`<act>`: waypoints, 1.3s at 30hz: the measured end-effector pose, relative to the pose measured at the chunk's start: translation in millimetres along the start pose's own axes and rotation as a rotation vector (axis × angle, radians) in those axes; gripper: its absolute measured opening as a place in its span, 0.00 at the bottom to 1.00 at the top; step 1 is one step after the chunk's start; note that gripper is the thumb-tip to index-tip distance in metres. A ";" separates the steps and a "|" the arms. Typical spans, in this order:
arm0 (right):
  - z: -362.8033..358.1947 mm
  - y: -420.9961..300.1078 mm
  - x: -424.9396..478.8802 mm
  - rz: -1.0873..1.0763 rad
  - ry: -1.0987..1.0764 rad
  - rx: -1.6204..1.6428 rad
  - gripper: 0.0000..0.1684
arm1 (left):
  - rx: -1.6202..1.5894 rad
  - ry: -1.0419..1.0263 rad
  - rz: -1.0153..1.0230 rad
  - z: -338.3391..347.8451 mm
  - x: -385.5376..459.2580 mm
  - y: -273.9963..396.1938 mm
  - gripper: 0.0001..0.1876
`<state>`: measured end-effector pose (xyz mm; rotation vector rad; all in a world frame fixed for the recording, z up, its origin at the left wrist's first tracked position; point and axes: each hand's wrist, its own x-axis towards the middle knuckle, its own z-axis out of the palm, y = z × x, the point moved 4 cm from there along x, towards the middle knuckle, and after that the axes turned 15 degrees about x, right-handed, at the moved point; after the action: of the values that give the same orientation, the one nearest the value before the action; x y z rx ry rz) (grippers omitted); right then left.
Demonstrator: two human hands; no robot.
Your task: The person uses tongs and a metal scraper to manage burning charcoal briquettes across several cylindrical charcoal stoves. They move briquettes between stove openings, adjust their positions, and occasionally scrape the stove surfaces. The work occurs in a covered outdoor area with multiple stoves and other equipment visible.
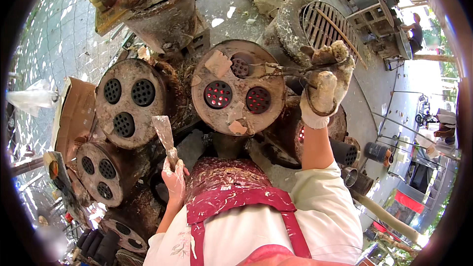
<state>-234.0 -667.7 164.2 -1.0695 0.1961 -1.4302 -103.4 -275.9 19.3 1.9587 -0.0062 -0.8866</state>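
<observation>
My left hand (173, 181), bare and smeared with pale residue, grips a crusted flat-bladed scraper (163, 131), blade pointing away from me. My right hand (327, 90), in a thick soiled glove, is closed on the looped handles of metal tongs (286, 71). The tongs reach left to the far hole of the middle round stove (239, 90); their tips are at a dark honeycomb briquette (240, 67) set low there. Whether they pinch it, I cannot tell. Two briquettes nearer me, left (218, 95) and right (258, 99), glow red. Flaky slabs (218, 63) lie on the stove top.
Two more three-holed stoves, one farther (127, 69) and one nearer (94, 184), stand left with dark briquettes. A clay-rimmed stove with a slatted grate (329, 24) and a stick stands beyond my right hand. Cylindrical briquettes (343, 152) lie right. Another person (416, 31) is far right.
</observation>
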 end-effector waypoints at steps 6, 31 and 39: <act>-23.9 43.2 10.1 0.217 0.176 0.266 0.24 | 0.021 -0.030 -0.001 -4.5 4.9 -0.9 0.09; -51.5 -79.2 90.3 -0.166 0.323 -0.051 0.05 | -0.022 -0.024 0.003 11.2 -25.6 -2.5 0.07; -9.8 -151.0 72.7 -0.243 0.163 -0.113 0.19 | -0.003 -0.074 0.011 17.6 -19.2 7.0 0.09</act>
<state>-330.5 -702.9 296.9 -1.0964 0.2742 -1.7446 -125.4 -286.4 30.8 1.9204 -0.0580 -0.9508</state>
